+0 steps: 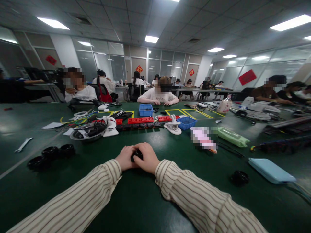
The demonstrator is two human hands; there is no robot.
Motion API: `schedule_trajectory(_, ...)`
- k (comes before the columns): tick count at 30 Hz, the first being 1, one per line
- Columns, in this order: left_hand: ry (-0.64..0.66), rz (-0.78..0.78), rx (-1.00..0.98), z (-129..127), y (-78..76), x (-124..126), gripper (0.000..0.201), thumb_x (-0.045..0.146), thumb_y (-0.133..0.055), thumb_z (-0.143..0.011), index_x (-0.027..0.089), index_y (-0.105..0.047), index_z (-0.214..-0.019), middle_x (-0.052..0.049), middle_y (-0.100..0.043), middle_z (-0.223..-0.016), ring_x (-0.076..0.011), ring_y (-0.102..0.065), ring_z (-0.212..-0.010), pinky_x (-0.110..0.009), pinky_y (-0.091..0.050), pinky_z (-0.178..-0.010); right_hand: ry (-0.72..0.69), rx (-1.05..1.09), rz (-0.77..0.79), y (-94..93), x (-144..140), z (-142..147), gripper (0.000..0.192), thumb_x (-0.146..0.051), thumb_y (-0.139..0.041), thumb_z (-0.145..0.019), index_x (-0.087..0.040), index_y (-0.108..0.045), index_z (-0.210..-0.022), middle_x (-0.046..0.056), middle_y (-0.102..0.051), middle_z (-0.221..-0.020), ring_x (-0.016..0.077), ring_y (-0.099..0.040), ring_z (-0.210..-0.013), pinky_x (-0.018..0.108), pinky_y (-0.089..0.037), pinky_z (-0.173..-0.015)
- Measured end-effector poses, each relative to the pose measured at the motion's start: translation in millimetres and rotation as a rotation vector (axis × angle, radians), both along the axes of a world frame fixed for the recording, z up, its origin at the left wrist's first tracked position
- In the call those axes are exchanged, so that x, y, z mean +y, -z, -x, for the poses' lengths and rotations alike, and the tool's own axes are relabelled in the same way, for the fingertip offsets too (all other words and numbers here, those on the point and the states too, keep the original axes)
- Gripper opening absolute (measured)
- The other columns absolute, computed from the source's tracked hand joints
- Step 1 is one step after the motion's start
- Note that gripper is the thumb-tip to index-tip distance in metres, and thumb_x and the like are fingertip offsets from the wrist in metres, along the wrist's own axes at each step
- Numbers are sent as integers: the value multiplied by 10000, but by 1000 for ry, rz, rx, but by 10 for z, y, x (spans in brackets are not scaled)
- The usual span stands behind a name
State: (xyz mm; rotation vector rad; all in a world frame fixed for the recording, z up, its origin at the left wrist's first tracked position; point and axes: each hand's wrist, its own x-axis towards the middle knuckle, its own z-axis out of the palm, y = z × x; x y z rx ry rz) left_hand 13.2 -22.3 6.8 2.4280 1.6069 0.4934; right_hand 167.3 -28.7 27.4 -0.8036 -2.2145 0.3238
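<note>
My left hand point(125, 157) and my right hand point(147, 157) meet at the middle of the green table point(136, 200), both closed around a small black round part point(136, 155). Most of that part is hidden by my fingers. Both arms wear striped sleeves. A row of three black round parts point(51, 153) lies to the left of my hands, and one more black round part point(239, 177) lies to the right.
A wrench point(23, 144) lies far left. Behind my hands stand a bowl of cables point(87, 132), red and black blocks point(140, 120), two blue bins point(186, 122), a white clamp point(173, 125). A green pouch point(232, 136) and a light blue case point(270, 170) lie right. Several people sit opposite.
</note>
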Motion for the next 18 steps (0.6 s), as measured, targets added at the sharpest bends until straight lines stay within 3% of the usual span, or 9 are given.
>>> schedule_trajectory(4,-39,-65,18,-91,-38,-77,622,487,-625,-529,201,-462,-1056,-72,-538,-1046,-264,-465,-1030,-525,-151,-995,159,28,8,-1,-11,4,306,-346,-546,-718,-174,-488,-963,59,-510,-955,191,-452,-918,355,-331,-834)
schedule_trajectory(8,-127,-113,66,-170,-70,-119,419,421,-587,-593,176,-517,-926,-63,-570,-909,-241,-509,-939,-480,-207,-985,219,18,40,34,18,23,243,-358,-553,-720,-180,-507,-879,42,-495,-882,176,-457,-857,340,-356,-793)
schedule_trajectory(12,-113,-102,41,-143,-86,-81,346,365,-588,-595,161,-533,-869,-63,-581,-845,-242,-530,-880,-446,-293,-930,129,40,48,56,40,31,138,-239,-537,-723,-181,-521,-847,30,-491,-871,154,-461,-846,308,-375,-791)
schedule_trajectory(15,-4,-7,-69,-73,-93,-29,302,333,-602,-575,162,-540,-817,-47,-578,-829,-218,-543,-814,-352,-408,-793,16,50,45,43,40,19,154,-126,-503,-694,-176,-525,-839,25,-506,-869,144,-469,-856,283,-380,-797)
schedule_trajectory(18,101,76,-184,-10,-93,13,314,318,-611,-569,167,-546,-837,-31,-577,-870,-198,-546,-816,-304,-425,-747,-56,36,52,21,30,4,193,-84,-468,-684,-177,-524,-844,22,-525,-876,145,-479,-859,284,-381,-804)
